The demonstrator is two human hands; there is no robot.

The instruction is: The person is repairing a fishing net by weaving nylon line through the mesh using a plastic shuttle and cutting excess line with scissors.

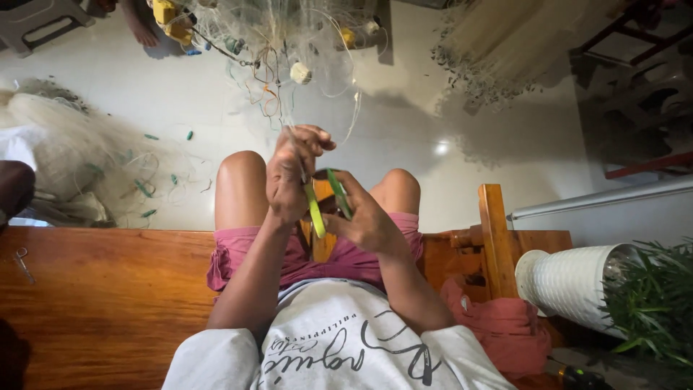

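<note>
Pale, glossy floor tiles filled the background beyond a polished wooden bench [108,303], where a seated person in pink shorts worked on a fine white fishing net [289,36] that hung down from 12 o'clock. The left hand [290,177] was closed tight, thumb and forefinger pinched on a net strand [291,139] drawn up toward the hanging mesh. The right hand [367,220], just beside it at 4 o'clock and touching it, had its fingers curled narrowly around a dark green needle [338,193]. A lighter, yellow-green strip [315,208] stood between the two palms; which hand gripped it could not be told.

Judging by the grip, the work in hand was mesh work close to the net's edge, with the strand held taut. That hold called for steady tension from the left hand while the right guided the tool.

A white float [300,72] and yellow floats [164,13] dangled in the net at 11 to 12 o'clock. More netting lay heaped at 9 o'clock [65,144]. Small scissors [22,263] rested on the bench at 8 o'clock. No package or sign showed; the only label-like mark was dark script printed across the white shirt [346,347] at 6 o'clock. A white ribbed pot [570,282] lay tipped beside a green plant [650,303] at 4 o'clock.
</note>
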